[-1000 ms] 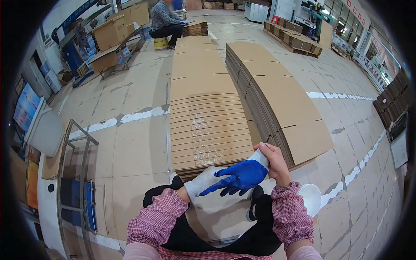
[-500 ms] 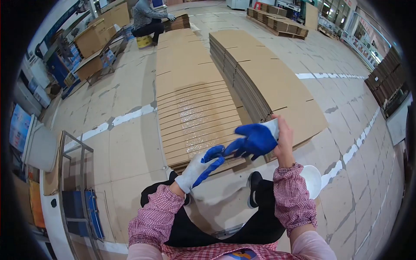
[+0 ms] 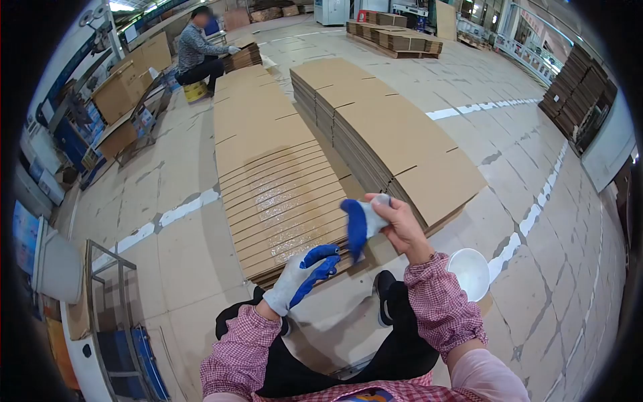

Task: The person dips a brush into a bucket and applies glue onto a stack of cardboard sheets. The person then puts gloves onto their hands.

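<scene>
My right hand [image 3: 400, 224] is bare and pinches a blue-and-white work glove [image 3: 360, 224] by its white cuff, the blue part hanging down. On my left hand [image 3: 299, 275] is a matching glove; its fingers are half bent, apart from the thumb, and hold nothing. Both hands are above the near end of a long row of overlapping cardboard sheets [image 3: 244, 107]. Wet, shiny glue-like patches lie across the closely spaced edges there. Beside that row, to the right, stands a stack of flat cardboard [image 3: 402, 127].
A white bowl [image 3: 470, 275] is on the floor by my right forearm. At left stands a metal frame [image 3: 127, 295]. A person [image 3: 201, 50] sits at the row's far end, a gloved hand on cardboard. More cardboard stacks [image 3: 395, 40] lie at the back.
The glove in my right hand has moved left and hangs more limply, away from my left hand. My left hand has dropped slightly. The view has shifted to the right.
</scene>
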Demonstrator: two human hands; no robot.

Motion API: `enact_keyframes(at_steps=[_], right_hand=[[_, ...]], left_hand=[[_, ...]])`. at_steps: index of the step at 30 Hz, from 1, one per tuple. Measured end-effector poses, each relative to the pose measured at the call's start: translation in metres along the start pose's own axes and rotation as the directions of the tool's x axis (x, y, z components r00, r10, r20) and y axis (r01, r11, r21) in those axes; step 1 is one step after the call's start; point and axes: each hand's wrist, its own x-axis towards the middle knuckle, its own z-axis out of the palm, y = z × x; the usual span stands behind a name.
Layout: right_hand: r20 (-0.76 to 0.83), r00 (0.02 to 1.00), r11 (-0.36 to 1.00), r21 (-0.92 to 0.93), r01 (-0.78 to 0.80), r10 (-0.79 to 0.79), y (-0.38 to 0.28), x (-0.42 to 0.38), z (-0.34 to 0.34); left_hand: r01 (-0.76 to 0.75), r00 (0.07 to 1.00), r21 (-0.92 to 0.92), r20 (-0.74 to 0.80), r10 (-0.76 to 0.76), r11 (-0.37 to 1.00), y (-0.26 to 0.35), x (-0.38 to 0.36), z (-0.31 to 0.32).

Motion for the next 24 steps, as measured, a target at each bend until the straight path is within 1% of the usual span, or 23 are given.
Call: enact_keyframes(at_steps=[1,2,5,6,9,10,13,14,17,18,19,21,22,24], right_hand=[[0.060,0.998,0.998,0.042,-0.038,0.036,-0.001,-0.003,0.005],[0.055,0.998,0.998,0.042,-0.037,0.034,-0.003,-0.005,0.007],[0.117,0.988,0.995,-0.036,-0.097,0.101,-0.009,-0.006,0.010],[0.114,0.988,0.994,-0.038,-0.099,0.102,-0.010,-0.006,0.008],[0.005,1.000,0.998,0.067,-0.017,0.017,-0.010,-0.002,0.002],[0.000,1.000,0.998,0.065,-0.016,0.017,-0.010,-0.002,0.001],[-0.131,0.983,0.986,0.084,0.143,-0.131,-0.009,-0.001,0.002],[-0.137,0.982,0.986,0.081,0.143,-0.131,-0.008,-0.002,0.002],[-0.035,0.997,0.997,0.039,0.069,-0.068,-0.003,-0.004,0.011],[-0.039,0.997,0.997,0.041,0.069,-0.067,0.000,-0.005,0.014],[0.041,0.999,0.999,0.043,0.029,-0.031,0.003,-0.007,0.017],[0.200,0.979,0.998,0.039,-0.048,0.040,0.008,-0.009,0.024],[0.197,0.980,0.998,0.042,-0.048,0.039,0.009,-0.010,0.028],[0.300,0.951,0.995,0.033,-0.095,0.081,0.008,-0.013,0.035]], left_hand=[[-0.008,1.000,-0.008,-0.009,0.008,1.000,0.001,0.001,0.002],[-0.015,1.000,-0.017,-0.019,0.015,1.000,0.001,0.001,0.004],[-0.018,1.000,-0.011,-0.008,0.018,1.000,0.007,0.004,0.007],[-0.021,1.000,-0.008,-0.006,0.020,1.000,0.009,0.004,0.008],[-0.036,0.999,-0.018,-0.006,0.036,0.999,0.013,0.005,0.011],[-0.045,0.999,-0.021,-0.007,0.045,0.999,0.013,0.005,0.011],[-0.054,0.998,-0.029,-0.033,0.053,0.998,0.014,0.006,0.012],[-0.058,0.997,-0.032,-0.049,0.057,0.998,0.013,0.006,0.013],[-0.092,0.994,0.002,-0.065,0.092,0.996,0.007,0.012,0.010],[-0.109,0.991,0.022,-0.076,0.111,0.994,0.006,0.012,0.010],[-0.106,0.991,0.024,-0.074,0.107,0.994,0.004,0.013,0.010],[-0.151,0.981,0.107,-0.105,0.162,0.983,0.005,0.012,0.011],[-0.172,0.975,0.148,-0.118,0.190,0.974,0.006,0.012,0.011],[-0.195,0.972,0.173,-0.102,0.214,0.966,0.005,0.013,0.010]])
